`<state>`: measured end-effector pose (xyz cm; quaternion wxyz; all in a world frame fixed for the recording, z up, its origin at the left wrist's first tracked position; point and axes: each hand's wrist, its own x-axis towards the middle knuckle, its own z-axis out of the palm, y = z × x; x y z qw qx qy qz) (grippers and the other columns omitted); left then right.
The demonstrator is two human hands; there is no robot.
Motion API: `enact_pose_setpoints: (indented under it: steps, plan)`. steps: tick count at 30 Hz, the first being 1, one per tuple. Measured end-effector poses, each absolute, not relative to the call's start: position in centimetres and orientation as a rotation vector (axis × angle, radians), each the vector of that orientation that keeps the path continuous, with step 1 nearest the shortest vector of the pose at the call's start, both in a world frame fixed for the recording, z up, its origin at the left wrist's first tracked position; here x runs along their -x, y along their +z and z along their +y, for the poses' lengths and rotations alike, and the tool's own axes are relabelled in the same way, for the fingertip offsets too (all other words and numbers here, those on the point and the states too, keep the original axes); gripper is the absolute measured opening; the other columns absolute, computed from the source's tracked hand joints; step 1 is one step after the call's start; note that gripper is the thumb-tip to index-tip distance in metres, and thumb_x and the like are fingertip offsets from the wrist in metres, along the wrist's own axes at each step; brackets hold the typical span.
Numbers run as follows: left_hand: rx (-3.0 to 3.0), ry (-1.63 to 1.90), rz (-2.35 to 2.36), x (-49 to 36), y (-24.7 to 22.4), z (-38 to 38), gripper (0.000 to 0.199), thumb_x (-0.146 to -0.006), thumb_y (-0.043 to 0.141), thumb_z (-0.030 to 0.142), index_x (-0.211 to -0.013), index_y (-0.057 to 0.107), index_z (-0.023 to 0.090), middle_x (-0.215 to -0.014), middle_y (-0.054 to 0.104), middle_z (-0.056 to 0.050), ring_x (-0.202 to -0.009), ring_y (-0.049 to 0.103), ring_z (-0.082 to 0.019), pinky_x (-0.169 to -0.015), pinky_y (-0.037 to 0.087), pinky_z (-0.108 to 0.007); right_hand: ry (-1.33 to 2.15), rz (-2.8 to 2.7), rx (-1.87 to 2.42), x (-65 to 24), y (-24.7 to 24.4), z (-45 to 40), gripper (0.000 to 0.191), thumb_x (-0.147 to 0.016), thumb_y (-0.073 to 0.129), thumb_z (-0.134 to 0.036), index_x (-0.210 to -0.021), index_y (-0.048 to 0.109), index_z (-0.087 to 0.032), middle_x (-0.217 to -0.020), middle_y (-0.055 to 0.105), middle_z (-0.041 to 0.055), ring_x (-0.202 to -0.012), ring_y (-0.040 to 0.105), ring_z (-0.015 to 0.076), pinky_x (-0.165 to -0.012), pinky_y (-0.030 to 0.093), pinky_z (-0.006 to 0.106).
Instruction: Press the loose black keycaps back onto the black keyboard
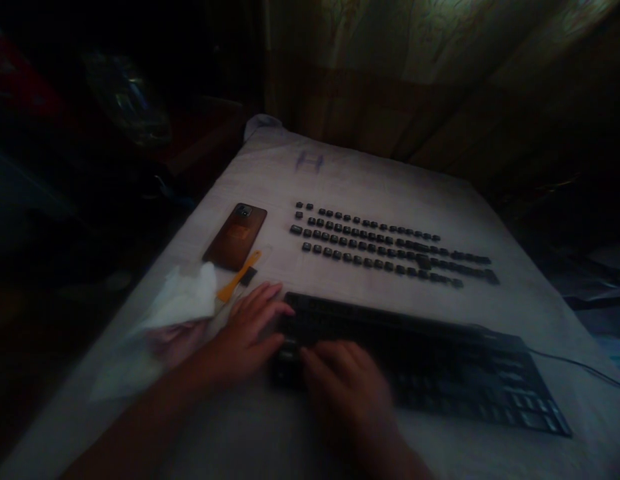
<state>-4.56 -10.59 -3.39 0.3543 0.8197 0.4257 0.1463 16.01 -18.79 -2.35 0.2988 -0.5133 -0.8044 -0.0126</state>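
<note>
Black rectangular keyboard [430, 353] flat on the pale cloth-covered tabletop [270, 427], near side. Left hand [250, 333]: fingers loosely spread over its left end, fingertips at the upper-left corner. Right hand [345, 380]: fingers curled, narrow, over the lower left part; can't tell if they grip anything, blurred. Most of the board extends right of both hands. Long axis runs left-right, right end angled nearer the camera; thin black cable [580, 363] leaves the back edge near the right end. Rows of small black keycaps [370, 243] lie beyond it.
</note>
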Motion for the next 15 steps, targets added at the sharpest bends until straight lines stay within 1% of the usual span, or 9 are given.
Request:
enact_pose_setpoints:
  steps: [5,10,15]
  plan:
    - [-2.101,0.359,1.089,4.9,-3.41,-10.45,0.035,-0.091,0.055,0.023,-0.126,0.058,0.03,-0.16,0.034,-0.003,-0.15,0.022,-0.029,-0.119,0.024,-0.054,-0.069,-2.132,1.387,-15.87,-2.93,-19.56,0.029,-0.102,0.043,-0.02,-0.099,0.072,-0.019,-0.088,0.071,0.0062,-0.078,0.059,0.02,-0.066,0.041,0.033]
    - [-2.088,0.364,1.067,4.9,-3.47,-10.35,0.029,-0.09,0.057,0.022,-0.117,0.061,0.029,-0.161,0.033,-0.003,-0.151,0.019,-0.029,-0.119,0.023,-0.056,-0.047,-2.123,1.379,-16.1,-2.9,-19.44,0.027,-0.101,0.045,-0.02,-0.098,0.072,-0.02,-0.088,0.071,0.0056,-0.078,0.059,0.02,-0.068,0.041,0.033]
    - [-2.101,0.355,1.063,4.96,-3.53,-10.34,0.03,-0.089,0.058,0.023,-0.118,0.06,0.029,-0.161,0.033,-0.004,-0.151,0.019,-0.027,-0.119,0.023,-0.055,0.0,-2.093,1.388,-16.05,-2.5,-19.15,0.025,-0.099,0.047,-0.019,-0.096,0.072,-0.02,-0.088,0.071,0.0061,-0.079,0.059,0.0196,-0.069,0.042,0.033]
